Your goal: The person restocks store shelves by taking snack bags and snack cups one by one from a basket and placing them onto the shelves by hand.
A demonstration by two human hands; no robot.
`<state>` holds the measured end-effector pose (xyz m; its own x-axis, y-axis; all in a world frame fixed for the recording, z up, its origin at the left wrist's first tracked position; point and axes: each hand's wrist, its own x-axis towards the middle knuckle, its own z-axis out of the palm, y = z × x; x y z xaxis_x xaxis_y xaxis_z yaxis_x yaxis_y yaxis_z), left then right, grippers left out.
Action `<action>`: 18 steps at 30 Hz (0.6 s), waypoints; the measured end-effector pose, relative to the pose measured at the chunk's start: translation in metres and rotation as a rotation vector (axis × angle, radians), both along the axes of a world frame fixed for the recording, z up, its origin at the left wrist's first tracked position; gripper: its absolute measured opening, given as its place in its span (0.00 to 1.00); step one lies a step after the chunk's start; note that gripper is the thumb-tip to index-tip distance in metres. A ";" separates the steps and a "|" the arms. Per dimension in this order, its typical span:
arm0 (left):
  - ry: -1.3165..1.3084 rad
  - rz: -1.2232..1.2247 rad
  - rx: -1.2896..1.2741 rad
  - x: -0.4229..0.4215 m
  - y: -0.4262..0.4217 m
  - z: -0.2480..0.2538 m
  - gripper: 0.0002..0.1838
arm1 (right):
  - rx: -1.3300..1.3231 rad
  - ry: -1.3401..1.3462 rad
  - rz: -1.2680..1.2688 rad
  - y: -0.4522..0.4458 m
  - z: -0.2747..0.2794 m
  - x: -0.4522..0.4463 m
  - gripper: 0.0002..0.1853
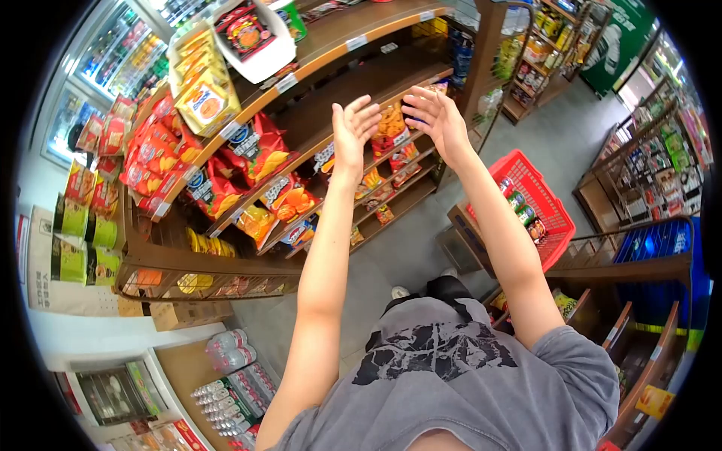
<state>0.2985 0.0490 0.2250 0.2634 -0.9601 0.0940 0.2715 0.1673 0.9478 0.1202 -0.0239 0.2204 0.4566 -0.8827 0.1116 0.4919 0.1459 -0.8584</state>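
Observation:
Both my arms reach forward toward a brown snack shelf [353, 45]. My left hand [353, 134] is raised with its fingers apart and nothing in it. Across a small gap, my right hand [438, 120] is likewise open and bare. Behind and between the hands, an orange snack bag [391, 124] stands on a lower shelf; I cannot tell whether either hand touches it. A red shopping basket [556, 203] with several cans [517, 201] in it rests on a cardboard box by my right forearm.
Red chip bags [259, 146] and a white box of red packets [256, 37] fill the shelf's left side. Shrink-wrapped bottles [237, 398] stand on the floor at lower left. A second shelf [632, 331] is close at my right. Drink fridges [113, 56] line the far left.

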 end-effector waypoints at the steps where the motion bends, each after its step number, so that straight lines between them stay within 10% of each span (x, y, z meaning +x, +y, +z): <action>1: -0.007 -0.036 0.017 -0.010 -0.002 -0.007 0.42 | 0.001 0.003 -0.014 -0.002 -0.007 -0.013 0.28; 18: 0.019 -0.509 0.283 -0.247 -0.080 -0.098 0.49 | 0.308 0.154 -0.533 0.008 -0.112 -0.297 0.32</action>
<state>0.0517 -0.0314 0.1268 -0.2391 -0.9533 -0.1846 0.2689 -0.2477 0.9308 -0.1773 -0.0154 0.1081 -0.0636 -0.9744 -0.2158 0.4396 0.1668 -0.8826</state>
